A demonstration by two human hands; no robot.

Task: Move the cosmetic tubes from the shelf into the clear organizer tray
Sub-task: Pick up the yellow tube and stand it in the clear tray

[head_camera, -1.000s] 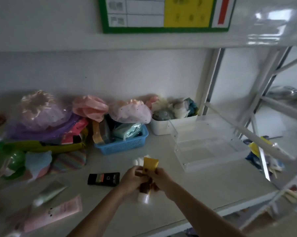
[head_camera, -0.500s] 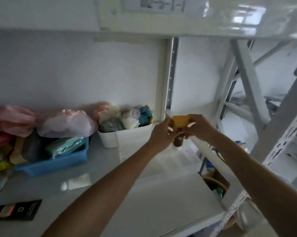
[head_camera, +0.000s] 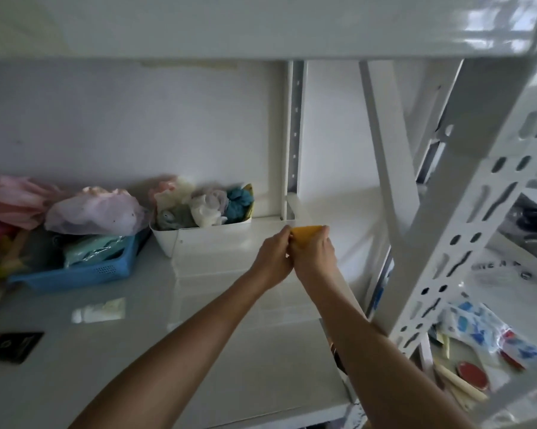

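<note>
The tube (head_camera: 305, 234) pinched between the two hands (head_camera: 295, 258) is yellow-orange. The shelf (head_camera: 168, 351) is plain glossy white, as are the rack posts (head_camera: 465, 218) with their dark slots. The tray (head_camera: 230, 258) is clear and colourless. The bin (head_camera: 171, 241) is white, holding teal, grey, cream and pink cloth (head_camera: 205, 202). The basket (head_camera: 84, 272) is light blue with a mint-green pack (head_camera: 90, 247) inside. Above it lie a pale lilac cap (head_camera: 93, 212) with dark specks and a pink cap (head_camera: 16, 199). The box (head_camera: 11, 346) is black. The bag (head_camera: 483, 332) at lower right is white with blue print, near red discs (head_camera: 473, 374).
</note>
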